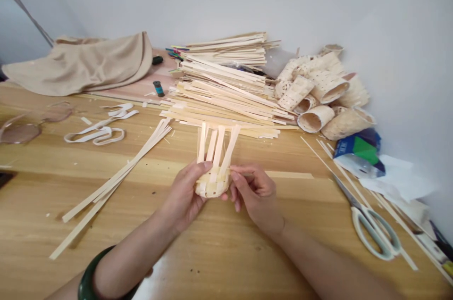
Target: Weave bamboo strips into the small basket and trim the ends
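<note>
A small woven basket (212, 184) of pale flat strips is held above the middle of the table. Its base is rounded and closely woven, and several loose strip ends stand up from its rim. My left hand (187, 189) is closed around its left side, with the thumb pressed on the woven wall. My right hand (255, 189) is at the right side, thumb and forefinger pinching a thin strip at the basket's edge. Most of that strip is hidden by the fingers. Another pale strip (290, 175) shows to the right, just beyond the right hand.
Behind lies a big pile of flat strips (226, 97). Finished woven tubes (314, 118) are heaped at the back right, above scissors (375, 229). Several strips (116, 182), white elastic (99, 132), a thread spool (158, 88), glasses (21, 132) and beige cloth (88, 64) lie left.
</note>
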Motion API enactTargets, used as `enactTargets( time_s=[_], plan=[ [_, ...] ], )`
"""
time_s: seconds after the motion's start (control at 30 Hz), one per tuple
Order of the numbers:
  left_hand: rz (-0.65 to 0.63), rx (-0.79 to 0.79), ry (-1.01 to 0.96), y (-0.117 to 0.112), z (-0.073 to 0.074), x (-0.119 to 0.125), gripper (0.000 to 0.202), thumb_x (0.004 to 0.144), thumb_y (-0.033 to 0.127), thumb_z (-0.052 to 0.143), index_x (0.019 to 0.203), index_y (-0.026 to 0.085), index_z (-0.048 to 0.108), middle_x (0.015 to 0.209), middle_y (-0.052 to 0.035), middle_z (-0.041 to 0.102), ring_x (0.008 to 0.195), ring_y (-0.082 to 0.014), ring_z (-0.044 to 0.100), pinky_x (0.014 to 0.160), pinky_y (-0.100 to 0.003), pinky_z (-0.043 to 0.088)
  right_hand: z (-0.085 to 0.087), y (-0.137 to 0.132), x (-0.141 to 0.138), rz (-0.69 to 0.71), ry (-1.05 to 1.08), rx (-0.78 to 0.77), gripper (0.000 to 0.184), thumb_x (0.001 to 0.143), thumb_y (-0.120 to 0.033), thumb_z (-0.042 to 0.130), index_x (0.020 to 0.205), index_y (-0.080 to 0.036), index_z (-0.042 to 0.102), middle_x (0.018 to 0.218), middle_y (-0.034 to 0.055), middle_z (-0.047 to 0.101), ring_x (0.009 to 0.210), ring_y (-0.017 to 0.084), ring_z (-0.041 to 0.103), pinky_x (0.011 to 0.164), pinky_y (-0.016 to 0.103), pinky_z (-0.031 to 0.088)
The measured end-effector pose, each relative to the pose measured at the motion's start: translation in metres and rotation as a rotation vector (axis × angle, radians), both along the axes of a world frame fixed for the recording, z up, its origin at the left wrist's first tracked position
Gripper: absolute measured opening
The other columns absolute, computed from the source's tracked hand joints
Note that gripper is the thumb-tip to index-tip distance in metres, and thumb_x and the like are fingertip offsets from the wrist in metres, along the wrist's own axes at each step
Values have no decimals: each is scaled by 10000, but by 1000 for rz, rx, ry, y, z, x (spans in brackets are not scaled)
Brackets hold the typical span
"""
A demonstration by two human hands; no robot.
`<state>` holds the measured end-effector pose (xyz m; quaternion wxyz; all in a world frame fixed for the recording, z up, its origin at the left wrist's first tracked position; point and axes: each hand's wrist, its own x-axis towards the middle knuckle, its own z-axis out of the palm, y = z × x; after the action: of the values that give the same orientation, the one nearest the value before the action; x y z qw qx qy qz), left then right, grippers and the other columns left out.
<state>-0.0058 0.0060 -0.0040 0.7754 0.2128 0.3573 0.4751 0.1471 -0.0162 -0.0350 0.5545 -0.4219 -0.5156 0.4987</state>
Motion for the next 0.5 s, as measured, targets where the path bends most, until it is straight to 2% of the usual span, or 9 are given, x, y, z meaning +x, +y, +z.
enactTargets(
  time_s=[0.07,0.13,0.17,0.23,0.3,0.33,0.37,0.43,0.5],
  plan=[
    [61,7,47,2,2,-1,199,757,240,796,866,88,727,677,-61,725,556,-180,671,487,-269,607,1,-1,2,9,-37,-21,354,980,-491,630,1170,-195,670,553,-62,635,364,83,546,323,163,461],
    [148,-11,84,5,3,-3,178,754,209,801,869,109,710,686,-33,712,575,-160,662,500,-250,605,4,-3,4,-40,-163,33,384,1025,-421,574,1342,-208,613,558,-74,642,336,73,512,329,163,437],
    [179,-20,102,6,3,-4,180,752,205,806,871,115,705,698,-25,710,588,-153,661,509,-243,604,6,-4,6,-87,-269,123,361,1035,-355,563,1367,-220,606,564,-76,647,345,72,515,354,169,444],
    [205,-16,135,7,1,-5,226,738,225,829,892,122,702,735,-18,718,616,-148,665,532,-240,604,12,-4,9,-220,-519,425,272,1005,-209,588,1262,-236,673,626,-44,699,455,92,604,468,205,511],
    [202,22,163,6,-1,-5,309,712,267,865,936,132,701,784,-15,735,644,-147,669,549,-238,597,16,-1,11,-363,-737,726,208,941,-125,643,1093,-242,724,783,15,771,676,148,711,681,293,595],
    [200,42,173,5,-2,-4,343,697,287,881,946,137,700,798,-12,741,649,-143,667,553,-232,588,17,1,12,-419,-810,812,191,923,-125,667,1057,-246,727,882,41,791,798,184,737,812,357,608],
    [200,59,182,4,-2,-3,365,686,300,893,952,140,701,805,-10,746,653,-139,665,560,-223,580,17,3,12,-450,-856,847,180,918,-151,684,1063,-249,725,973,61,796,914,218,743,942,427,588],
    [192,73,183,2,-3,-1,386,677,319,902,958,137,712,812,-15,758,656,-135,665,581,-217,576,14,7,10,-424,-896,820,226,929,-237,692,1154,-249,700,1105,82,784,1109,268,714,1146,541,471],
    [169,58,159,1,-2,0,374,686,332,892,950,128,723,835,-30,772,673,-144,676,613,-235,597,9,9,9,-333,-891,776,323,943,-304,681,1257,-236,651,1194,97,765,1221,284,676,1219,579,391]
  ],
)
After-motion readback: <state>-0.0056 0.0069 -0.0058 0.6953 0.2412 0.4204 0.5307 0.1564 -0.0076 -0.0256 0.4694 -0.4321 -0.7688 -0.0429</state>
